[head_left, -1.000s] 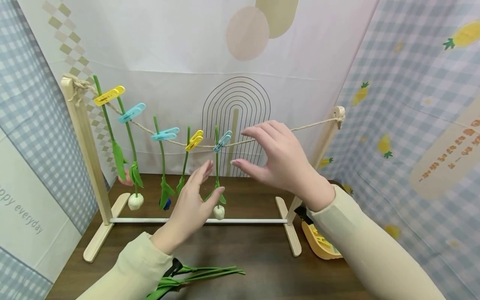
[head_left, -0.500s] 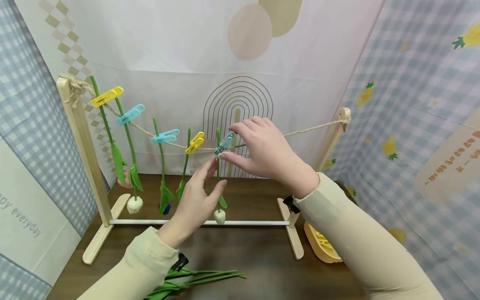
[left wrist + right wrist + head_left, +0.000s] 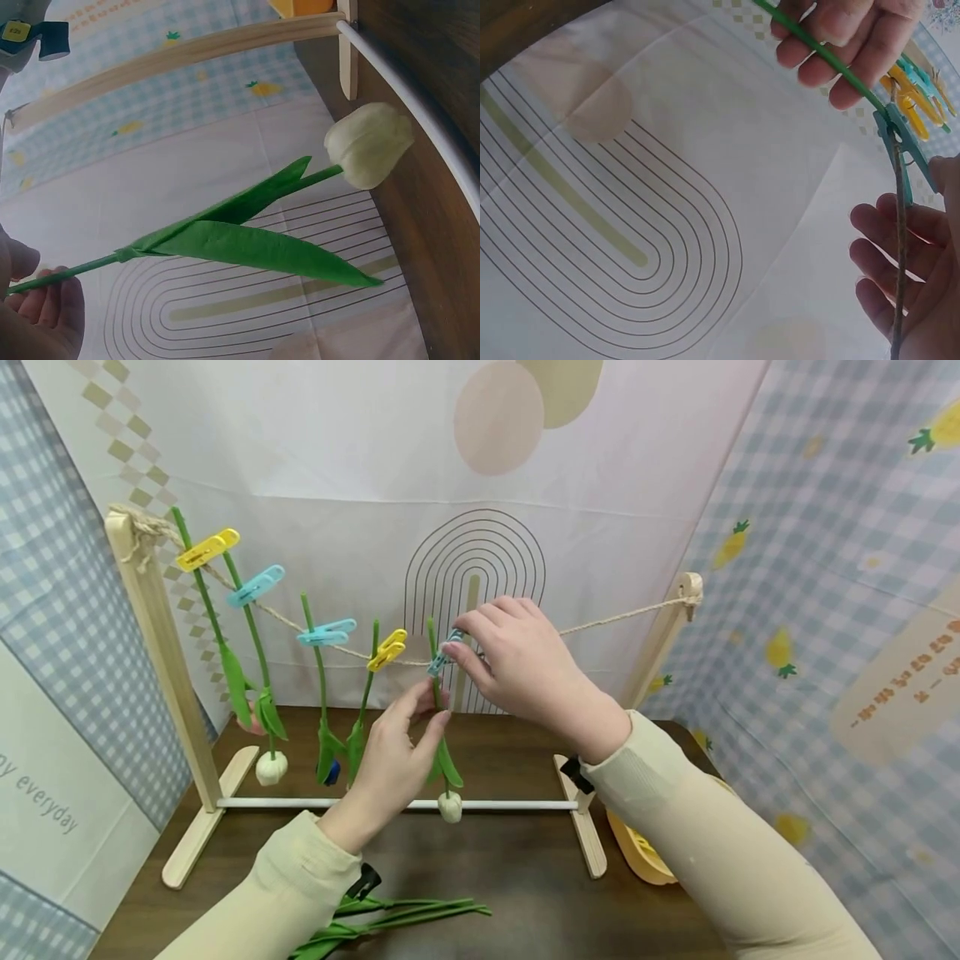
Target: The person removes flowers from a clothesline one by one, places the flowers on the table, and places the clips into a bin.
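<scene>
My right hand (image 3: 525,668) pinches a blue clothespin (image 3: 442,653) on the rope, thumb and forefinger at its handles. In the right wrist view, the same clothespin (image 3: 900,146) stands where the green stem meets the rope (image 3: 900,247). My left hand (image 3: 390,760) holds that stem just below, between thumb and curled fingers. The stem belongs to a white artificial tulip (image 3: 450,807) hanging head down. In the left wrist view its bloom (image 3: 369,145) and green leaves (image 3: 247,240) show in full, with the left fingers (image 3: 69,304) around the stem at lower left.
Several more tulips hang further left under yellow (image 3: 208,550) and blue clothespins (image 3: 327,632). Wooden posts (image 3: 161,668) carry the rope, joined by a white bar (image 3: 510,805). Loose green stems (image 3: 420,912) lie in front. A yellow basket (image 3: 637,852) of clothespins stands right, partly behind the sleeve.
My right hand has moved left and taken hold of the blue clothespin. The left hand has come to the stem, and the white tulip has shifted slightly down and to the right.
</scene>
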Tool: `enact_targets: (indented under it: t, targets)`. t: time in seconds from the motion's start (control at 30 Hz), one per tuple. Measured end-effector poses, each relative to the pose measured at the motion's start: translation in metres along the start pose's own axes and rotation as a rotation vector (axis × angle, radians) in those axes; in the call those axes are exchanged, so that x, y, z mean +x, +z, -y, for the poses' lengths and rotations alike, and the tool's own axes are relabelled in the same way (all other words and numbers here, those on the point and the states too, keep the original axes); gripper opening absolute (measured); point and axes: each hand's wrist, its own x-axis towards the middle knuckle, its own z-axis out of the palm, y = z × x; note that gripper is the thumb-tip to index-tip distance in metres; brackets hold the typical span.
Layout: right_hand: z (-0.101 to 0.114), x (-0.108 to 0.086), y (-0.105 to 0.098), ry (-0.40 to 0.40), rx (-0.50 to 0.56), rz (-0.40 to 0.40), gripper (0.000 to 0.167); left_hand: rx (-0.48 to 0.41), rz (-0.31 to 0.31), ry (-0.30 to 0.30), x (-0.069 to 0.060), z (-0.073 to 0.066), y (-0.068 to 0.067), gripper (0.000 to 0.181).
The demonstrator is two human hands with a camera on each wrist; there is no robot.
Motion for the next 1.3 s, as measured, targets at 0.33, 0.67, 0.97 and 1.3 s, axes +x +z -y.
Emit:
enact_targets:
  t: [0.33, 0.67, 0.97, 1.3]
  targets:
    - [0.003, -0.006, 0.001, -0.061, 0.104, -0.088, 0.022, -0.023, -0.02, 0.001, -0.002, -0.002, 0.001, 0.023]
    - [0.006, -0.008, 0.001, -0.106, 0.163, -0.121, 0.018, -0.016, 0.002, -0.016, -0.005, -0.004, 0.0, 0.022]
    - [0.009, -0.008, -0.001, -0.134, 0.198, -0.172, 0.014, -0.035, -0.005, -0.021, -0.005, -0.002, 0.0, 0.022]
    - [0.004, -0.007, -0.008, -0.132, 0.216, -0.231, 0.012, -0.043, 0.0, -0.029, -0.012, -0.001, 0.0, 0.023]
